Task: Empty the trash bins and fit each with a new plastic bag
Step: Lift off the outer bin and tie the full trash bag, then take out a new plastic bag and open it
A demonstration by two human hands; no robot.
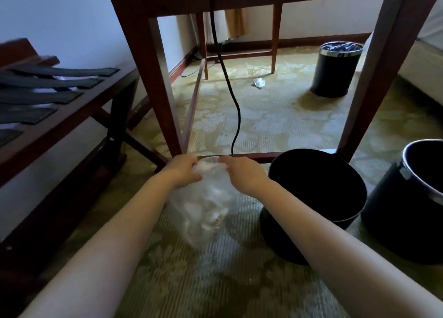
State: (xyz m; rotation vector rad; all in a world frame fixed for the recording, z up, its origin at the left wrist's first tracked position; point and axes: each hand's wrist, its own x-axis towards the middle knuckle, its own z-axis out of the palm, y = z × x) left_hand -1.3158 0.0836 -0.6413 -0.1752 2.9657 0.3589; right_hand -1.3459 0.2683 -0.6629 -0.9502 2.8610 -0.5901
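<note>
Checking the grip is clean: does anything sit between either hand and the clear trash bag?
Nothing visible does. The left hand and right hand both pinch the gathered top of the clear trash bag; the nearest black bin stands beside it.

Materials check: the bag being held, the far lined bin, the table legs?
Bag: thin clear plastic film, likely; white crumpled waste shows through it. Far bin: dark matte body, maybe leatherette or painted metal; shiny chrome-looking rim. Table legs: reddish-brown wood, it seems, with a semi-gloss varnish sheen.
</note>
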